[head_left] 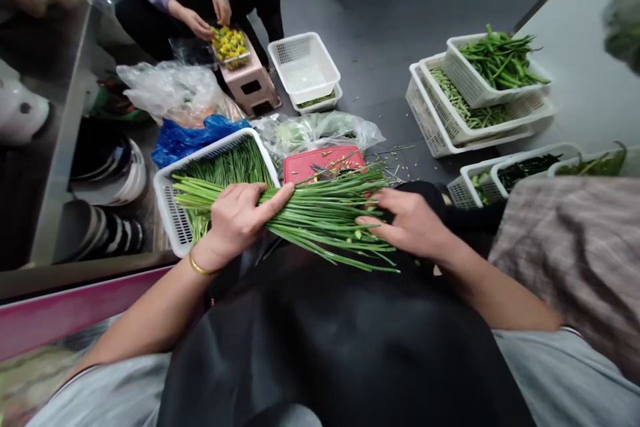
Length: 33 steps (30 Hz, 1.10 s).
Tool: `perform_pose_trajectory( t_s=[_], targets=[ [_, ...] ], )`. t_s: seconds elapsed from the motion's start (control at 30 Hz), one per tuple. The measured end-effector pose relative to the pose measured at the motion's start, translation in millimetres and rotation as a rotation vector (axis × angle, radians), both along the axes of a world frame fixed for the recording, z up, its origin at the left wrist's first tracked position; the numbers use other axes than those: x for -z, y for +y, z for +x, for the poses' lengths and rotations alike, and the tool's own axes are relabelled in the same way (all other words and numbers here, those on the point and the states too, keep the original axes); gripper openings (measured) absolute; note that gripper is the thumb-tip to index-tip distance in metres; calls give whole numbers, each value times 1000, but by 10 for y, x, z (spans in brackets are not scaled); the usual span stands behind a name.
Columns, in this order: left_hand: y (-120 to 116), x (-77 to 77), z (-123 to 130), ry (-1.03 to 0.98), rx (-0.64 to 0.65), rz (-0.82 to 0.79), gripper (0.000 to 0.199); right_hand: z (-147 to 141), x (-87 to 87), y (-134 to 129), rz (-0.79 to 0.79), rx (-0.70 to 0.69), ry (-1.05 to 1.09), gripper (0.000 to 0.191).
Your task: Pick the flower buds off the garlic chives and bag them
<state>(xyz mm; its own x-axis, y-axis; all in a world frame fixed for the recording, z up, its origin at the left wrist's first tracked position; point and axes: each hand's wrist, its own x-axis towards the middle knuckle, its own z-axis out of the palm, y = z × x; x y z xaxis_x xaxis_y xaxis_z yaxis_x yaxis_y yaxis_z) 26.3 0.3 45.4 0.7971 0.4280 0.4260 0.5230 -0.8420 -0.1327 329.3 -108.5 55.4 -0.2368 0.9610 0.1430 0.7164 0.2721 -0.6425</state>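
A thick bunch of long green flowering chives (320,210) lies across my lap, with small buds at its right end. My left hand (243,213) is wrapped round the bunch near its paler left end, thumb on top. At the right end my right hand (400,217) has its thumb and fingers closed on some of the tips; part of the fingers is hidden by the stems. Behind the bunch, a white basket (175,213) holds more green stems. Next to it stands a red board or lid (295,169) with scattered trimmings and what looks like scissors on it, partly covered.
Across from me, a co-worker's hands (207,19) handle yellow flowers (231,47) on a pink stool (255,83). White baskets (305,70) stand beside it. Stacked baskets of green peppers (500,60) and beans (465,100) are at right. Plastic bags (175,90) and a metal shelf (65,120) are left.
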Motion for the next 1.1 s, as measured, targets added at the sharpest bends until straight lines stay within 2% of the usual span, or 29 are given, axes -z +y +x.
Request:
perform_pose_trajectory(
  t_s=[0.07, 0.1, 0.17, 0.23, 0.3, 0.37, 0.43, 0.53, 0.63, 0.7, 0.8, 0.93, 1.03, 1.1],
  targets=[
    [119, -115, -35, -6, -34, 70, 36, -21, 186, 80, -58, -61, -141, 15],
    [181, -183, -64, -11, -55, 106, 37, 14, 243, 111, -79, -65, -217, 18],
    [290, -321, -130, -23, -94, 154, 37, 145, 252, 132, -41, 17, -318, 22],
    [358, -433, -176, -29, -115, 172, 38, 281, 116, 87, 125, 142, -218, 17],
    [379, -500, -176, -21, -109, 170, 38, 336, -121, 0, 387, 217, 17, 15],
    [364, -529, -131, -14, -86, 148, 39, 276, -379, -72, 590, 145, 156, 23],
    [334, -543, -62, -8, -62, 111, 39, 138, -563, -72, 671, -40, 140, 28],
    [305, -582, 32, 21, -33, 92, 39, -48, -595, 67, 621, -247, -54, 28],
    [312, -657, 83, 73, -15, 130, 40, -71, -409, 211, 567, -334, -267, 26],
    [320, -706, 99, 105, -14, 149, 40, -14, -266, 231, 596, -367, -270, 28],
    [316, -737, 126, 151, -11, 166, 40, 79, -131, 162, 611, -331, -171, 34],
    [294, -674, 197, 175, 3, 202, 41, 141, -125, 47, 572, -172, 68, 29],
    [295, -607, 210, 146, -7, 229, 40, 241, -190, -18, 428, -57, 375, 26],
    [307, -576, 174, 117, -28, 219, 38, 347, -233, -67, 273, -137, 479, 23]
  ],
)
